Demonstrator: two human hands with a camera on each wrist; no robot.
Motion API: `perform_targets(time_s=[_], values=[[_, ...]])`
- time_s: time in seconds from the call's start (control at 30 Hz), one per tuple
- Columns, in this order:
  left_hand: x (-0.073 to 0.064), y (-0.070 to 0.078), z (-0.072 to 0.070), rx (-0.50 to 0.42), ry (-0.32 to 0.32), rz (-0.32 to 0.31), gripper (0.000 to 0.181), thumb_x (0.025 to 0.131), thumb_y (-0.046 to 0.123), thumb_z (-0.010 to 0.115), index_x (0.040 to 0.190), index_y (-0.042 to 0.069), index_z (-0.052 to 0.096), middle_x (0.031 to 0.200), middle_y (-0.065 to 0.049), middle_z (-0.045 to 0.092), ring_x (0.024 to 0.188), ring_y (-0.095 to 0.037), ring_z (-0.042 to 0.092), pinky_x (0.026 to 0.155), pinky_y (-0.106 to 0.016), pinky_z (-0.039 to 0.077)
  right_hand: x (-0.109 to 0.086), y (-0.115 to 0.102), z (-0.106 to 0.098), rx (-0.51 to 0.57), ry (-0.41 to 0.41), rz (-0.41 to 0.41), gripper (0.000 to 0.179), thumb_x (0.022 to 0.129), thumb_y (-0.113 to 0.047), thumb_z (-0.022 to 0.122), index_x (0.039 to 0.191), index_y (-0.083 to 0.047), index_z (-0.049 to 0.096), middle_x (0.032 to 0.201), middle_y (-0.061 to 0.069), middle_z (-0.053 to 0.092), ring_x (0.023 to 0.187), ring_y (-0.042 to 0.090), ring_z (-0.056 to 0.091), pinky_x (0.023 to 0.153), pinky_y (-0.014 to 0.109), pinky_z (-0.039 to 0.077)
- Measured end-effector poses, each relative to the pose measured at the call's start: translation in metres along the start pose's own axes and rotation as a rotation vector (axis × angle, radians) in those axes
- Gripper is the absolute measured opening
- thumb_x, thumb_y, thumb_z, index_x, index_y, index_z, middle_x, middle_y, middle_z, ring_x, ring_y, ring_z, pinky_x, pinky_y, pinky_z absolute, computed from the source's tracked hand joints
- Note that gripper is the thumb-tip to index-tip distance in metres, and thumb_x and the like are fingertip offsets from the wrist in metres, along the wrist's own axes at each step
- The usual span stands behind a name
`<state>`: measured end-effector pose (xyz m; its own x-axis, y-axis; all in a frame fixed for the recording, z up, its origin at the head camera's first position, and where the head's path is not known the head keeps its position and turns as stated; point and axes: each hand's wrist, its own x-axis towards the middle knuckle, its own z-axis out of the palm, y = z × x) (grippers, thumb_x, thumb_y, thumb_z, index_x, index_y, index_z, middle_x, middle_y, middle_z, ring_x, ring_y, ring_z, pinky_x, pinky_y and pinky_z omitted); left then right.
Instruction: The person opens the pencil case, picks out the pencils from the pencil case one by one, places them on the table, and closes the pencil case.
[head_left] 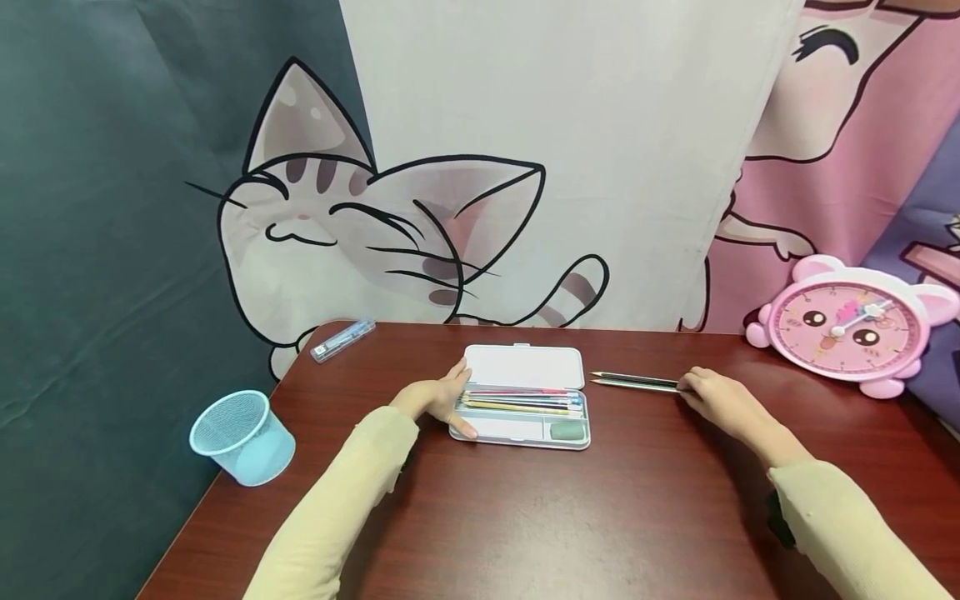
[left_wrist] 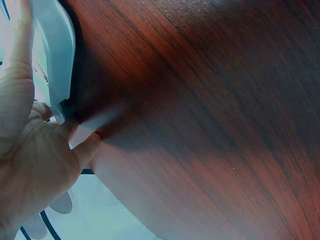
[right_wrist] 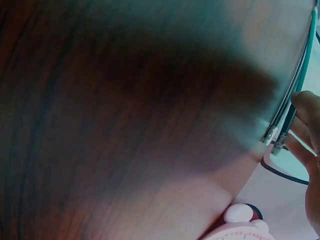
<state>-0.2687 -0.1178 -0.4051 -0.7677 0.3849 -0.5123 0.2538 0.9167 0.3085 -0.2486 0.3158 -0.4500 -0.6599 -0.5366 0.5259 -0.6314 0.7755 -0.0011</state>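
Note:
A white pencil case (head_left: pixel 523 367) lies with its lid raised on the table, holding several pencils (head_left: pixel 517 402) and a green eraser (head_left: pixel 567 430). My left hand (head_left: pixel 441 398) holds the case's left end, thumb at the front corner and fingers by the lid. The left wrist view shows the case's edge (left_wrist: pixel 62 55) beside that hand (left_wrist: pixel 37 130). To the right of the case, my right hand (head_left: pixel 720 404) pinches two pencils (head_left: pixel 637 382) near their back ends, points toward the case. Metal-banded ends (right_wrist: pixel 271 135) show beside the fingers in the right wrist view.
A light blue mesh cup (head_left: pixel 247 442) stands at the table's left edge. A small clear box (head_left: pixel 342 340) lies at the back left. A pink clock (head_left: pixel 847 329) stands at the back right. Cartoon-printed curtains (head_left: pixel 585 108) hang behind the table (head_left: pixel 570 517).

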Motion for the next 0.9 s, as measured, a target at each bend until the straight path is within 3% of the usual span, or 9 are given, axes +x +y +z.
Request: perform_targets(time_s=[0.33,0.53,0.7,0.9], values=[[0.001,-0.001,0.0,-0.009,0.005,0.009,0.116,0.069,0.043,0.076,0.146,0.0,0.0,0.153,-0.015,-0.014,0.142,-0.027,-0.003,0.114,-0.041,0.015,-0.001,0.003,0.002,-0.006,-0.007,0.016,0.02,0.061,0.005,0.075,0.072,-0.005,0.061,0.07,0.002,0.054,0.063,0.021,0.057,0.057,0.036,0.046],[0.001,-0.002,0.002,0.001,0.004,0.02,0.115,0.07,0.043,0.075,0.146,0.0,0.0,0.153,-0.015,-0.014,0.142,-0.027,-0.003,0.114,-0.04,0.016,0.004,0.0,-0.002,0.017,-0.069,0.11,0.016,0.065,0.002,0.073,0.075,-0.003,0.062,0.073,0.004,0.056,0.068,0.022,0.058,0.061,0.039,0.048],[0.0,-0.002,0.002,-0.012,0.009,0.017,0.115,0.07,0.043,0.075,0.146,0.001,0.0,0.153,-0.014,-0.015,0.142,-0.026,-0.004,0.114,-0.04,0.015,0.025,-0.014,-0.005,0.067,-0.078,0.123,0.016,0.067,0.002,0.072,0.079,-0.003,0.062,0.079,0.007,0.058,0.073,0.025,0.059,0.064,0.041,0.048],[-0.001,0.001,0.002,0.007,0.015,0.003,0.114,0.07,0.044,0.075,0.146,0.001,0.001,0.153,-0.014,-0.013,0.143,-0.026,-0.001,0.114,-0.039,0.018,0.06,-0.054,0.003,0.126,-0.113,0.07,0.013,0.073,-0.005,0.071,0.085,-0.004,0.065,0.083,0.006,0.06,0.077,0.021,0.059,0.067,0.039,0.049]])
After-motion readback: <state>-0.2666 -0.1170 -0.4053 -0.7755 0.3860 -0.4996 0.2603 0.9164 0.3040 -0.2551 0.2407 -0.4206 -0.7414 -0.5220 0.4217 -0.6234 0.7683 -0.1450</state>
